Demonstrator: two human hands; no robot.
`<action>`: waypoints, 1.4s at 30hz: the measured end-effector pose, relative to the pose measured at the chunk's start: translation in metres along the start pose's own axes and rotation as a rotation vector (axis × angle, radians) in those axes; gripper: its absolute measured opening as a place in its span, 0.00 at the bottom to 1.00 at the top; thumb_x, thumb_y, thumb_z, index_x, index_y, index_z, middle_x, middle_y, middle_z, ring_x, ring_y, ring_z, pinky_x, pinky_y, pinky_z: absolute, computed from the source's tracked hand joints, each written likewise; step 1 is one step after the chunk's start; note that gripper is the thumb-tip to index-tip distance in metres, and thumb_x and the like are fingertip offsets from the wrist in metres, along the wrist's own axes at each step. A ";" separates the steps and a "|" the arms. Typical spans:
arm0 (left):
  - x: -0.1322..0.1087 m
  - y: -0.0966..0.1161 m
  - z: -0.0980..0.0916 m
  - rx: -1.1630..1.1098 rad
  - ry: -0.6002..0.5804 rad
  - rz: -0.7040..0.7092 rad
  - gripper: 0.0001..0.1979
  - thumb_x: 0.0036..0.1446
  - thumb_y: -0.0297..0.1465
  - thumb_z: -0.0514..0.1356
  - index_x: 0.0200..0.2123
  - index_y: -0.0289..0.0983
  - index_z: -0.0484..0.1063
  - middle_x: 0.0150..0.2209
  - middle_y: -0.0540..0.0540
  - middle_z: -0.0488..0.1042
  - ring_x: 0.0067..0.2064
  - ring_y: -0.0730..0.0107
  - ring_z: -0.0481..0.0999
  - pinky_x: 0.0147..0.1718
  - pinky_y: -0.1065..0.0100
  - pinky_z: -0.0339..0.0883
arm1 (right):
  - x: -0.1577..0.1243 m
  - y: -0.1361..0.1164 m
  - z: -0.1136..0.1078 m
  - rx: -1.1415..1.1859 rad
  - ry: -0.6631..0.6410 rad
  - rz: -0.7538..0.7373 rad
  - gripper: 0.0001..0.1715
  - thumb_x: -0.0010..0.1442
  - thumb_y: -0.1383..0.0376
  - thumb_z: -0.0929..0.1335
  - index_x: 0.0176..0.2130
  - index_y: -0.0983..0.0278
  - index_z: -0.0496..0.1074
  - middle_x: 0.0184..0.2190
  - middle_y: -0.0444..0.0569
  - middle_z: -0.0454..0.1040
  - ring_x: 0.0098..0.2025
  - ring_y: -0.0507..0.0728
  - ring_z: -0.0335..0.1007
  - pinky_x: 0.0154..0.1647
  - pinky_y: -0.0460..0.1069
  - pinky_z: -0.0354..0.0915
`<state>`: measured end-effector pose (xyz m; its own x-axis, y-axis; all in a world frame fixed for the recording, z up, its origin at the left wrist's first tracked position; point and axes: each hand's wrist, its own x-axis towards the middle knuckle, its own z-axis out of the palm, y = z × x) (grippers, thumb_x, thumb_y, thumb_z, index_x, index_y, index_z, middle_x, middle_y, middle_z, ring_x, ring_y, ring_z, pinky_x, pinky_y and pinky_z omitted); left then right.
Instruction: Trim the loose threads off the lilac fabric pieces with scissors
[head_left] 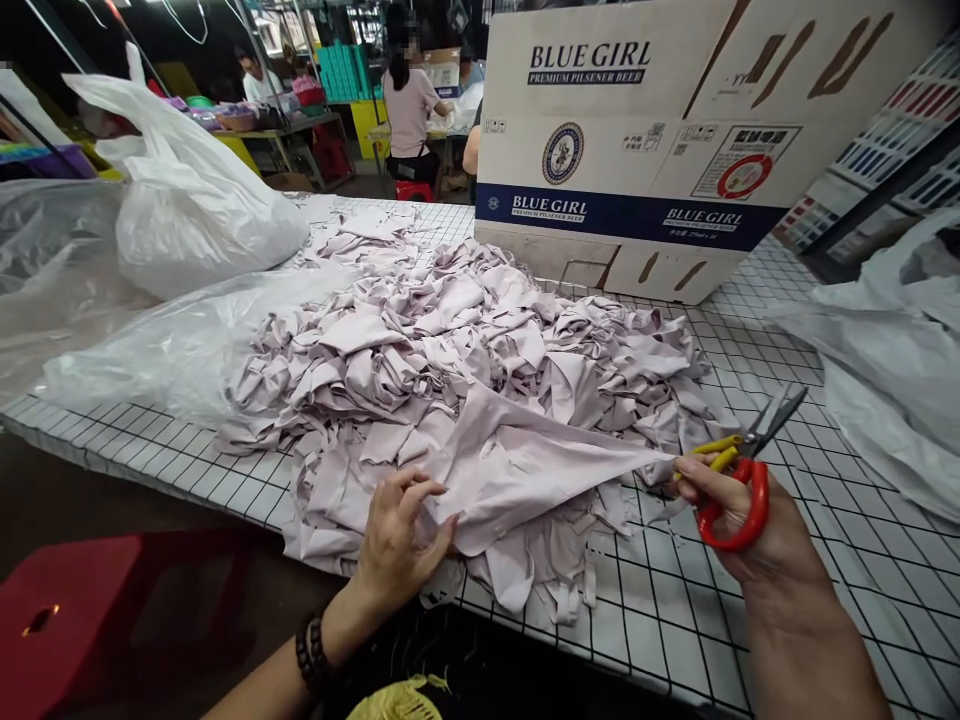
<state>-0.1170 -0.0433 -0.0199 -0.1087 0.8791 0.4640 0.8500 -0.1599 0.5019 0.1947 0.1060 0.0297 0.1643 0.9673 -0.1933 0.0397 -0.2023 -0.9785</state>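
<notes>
A pale pinkish-lilac cloth piece point(525, 465) stretches between my two hands, on top of a heap of similar cloth pieces point(450, 320). My left hand point(401, 535), wearing dark beads at the wrist, rests on its near left part with fingers loosely bent and thumb apart. At the right, my right hand point(739, 510) holds scissors point(750, 480) with a red loop handle and yellow parts near the pivot. Their blades stand apart, pointing away up and right. The same hand's thumb and finger pinch the cloth's pulled-out corner.
A large Blue Girl carton point(622, 130) stands behind the heap on the grid-patterned table point(825, 560). Plastic bags lie left point(202, 200) and right point(892, 370). A red stool point(82, 610) is at lower left. Beyond, people point(409, 105) work at other tables.
</notes>
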 end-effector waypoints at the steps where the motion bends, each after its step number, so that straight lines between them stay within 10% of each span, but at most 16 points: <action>1: -0.001 0.001 -0.002 0.001 -0.037 0.007 0.16 0.57 0.26 0.61 0.48 0.40 0.64 0.46 0.41 0.66 0.50 0.56 0.69 0.48 0.53 0.68 | 0.002 0.002 -0.002 -0.040 0.047 0.011 0.21 0.33 0.57 0.77 0.25 0.61 0.67 0.24 0.42 0.66 0.24 0.51 0.62 0.24 0.49 0.64; 7: -0.011 0.001 -0.016 -0.012 -0.385 0.047 0.25 0.53 0.24 0.61 0.55 0.43 0.63 0.54 0.39 0.63 0.54 0.53 0.67 0.51 0.51 0.68 | -0.015 0.013 -0.002 -0.315 0.271 0.073 0.34 0.30 0.60 0.80 0.33 0.58 0.61 0.34 0.46 0.73 0.30 0.55 0.67 0.24 0.48 0.62; 13: 0.002 0.008 -0.025 -0.128 -0.288 -0.237 0.02 0.59 0.30 0.55 0.35 0.38 0.65 0.30 0.48 0.69 0.30 0.68 0.71 0.30 0.67 0.69 | -0.075 0.027 0.050 -0.164 -0.514 0.228 0.27 0.40 0.55 0.79 0.30 0.60 0.63 0.32 0.46 0.79 0.25 0.53 0.69 0.26 0.49 0.67; 16: 0.023 0.006 -0.021 -0.064 -0.221 -0.352 0.14 0.61 0.36 0.55 0.24 0.39 0.61 0.21 0.53 0.64 0.23 0.72 0.67 0.25 0.69 0.64 | -0.078 0.032 0.069 -0.108 -0.480 0.214 0.31 0.37 0.56 0.81 0.28 0.60 0.60 0.33 0.47 0.79 0.20 0.50 0.64 0.20 0.47 0.62; 22: 0.105 0.000 -0.012 0.050 -0.086 0.053 0.11 0.62 0.23 0.51 0.43 0.35 0.70 0.45 0.41 0.72 0.45 0.66 0.74 0.42 0.67 0.70 | -0.052 0.016 0.079 -0.035 -0.369 0.117 0.35 0.35 0.51 0.80 0.31 0.60 0.58 0.38 0.51 0.80 0.22 0.50 0.66 0.24 0.48 0.63; 26: 0.181 0.003 -0.011 0.335 -0.623 0.350 0.18 0.60 0.18 0.47 0.47 0.33 0.71 0.51 0.38 0.71 0.49 0.64 0.73 0.42 0.68 0.69 | -0.054 0.007 0.081 -0.006 -0.432 0.100 0.33 0.39 0.52 0.80 0.31 0.61 0.59 0.37 0.51 0.80 0.22 0.49 0.65 0.24 0.47 0.62; 30: 0.233 0.006 -0.006 0.468 -0.907 0.427 0.06 0.54 0.28 0.62 0.35 0.34 0.77 0.34 0.43 0.77 0.33 0.65 0.75 0.29 0.69 0.65 | -0.060 0.013 0.072 0.010 -0.444 0.088 0.31 0.40 0.52 0.80 0.30 0.61 0.60 0.34 0.50 0.80 0.22 0.49 0.64 0.26 0.47 0.63; 42: 0.236 0.027 -0.043 0.551 -0.946 0.596 0.10 0.64 0.30 0.56 0.45 0.32 0.71 0.36 0.41 0.77 0.31 0.65 0.74 0.28 0.69 0.61 | -0.065 0.045 0.076 -0.105 -0.184 0.020 0.31 0.40 0.46 0.76 0.31 0.58 0.58 0.37 0.52 0.79 0.28 0.57 0.70 0.29 0.52 0.66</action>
<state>-0.1421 0.1404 0.1350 0.5871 0.7487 -0.3077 0.7669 -0.6362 -0.0846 0.1113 0.0459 -0.0070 -0.0168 0.9727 -0.2316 0.1421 -0.2269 -0.9635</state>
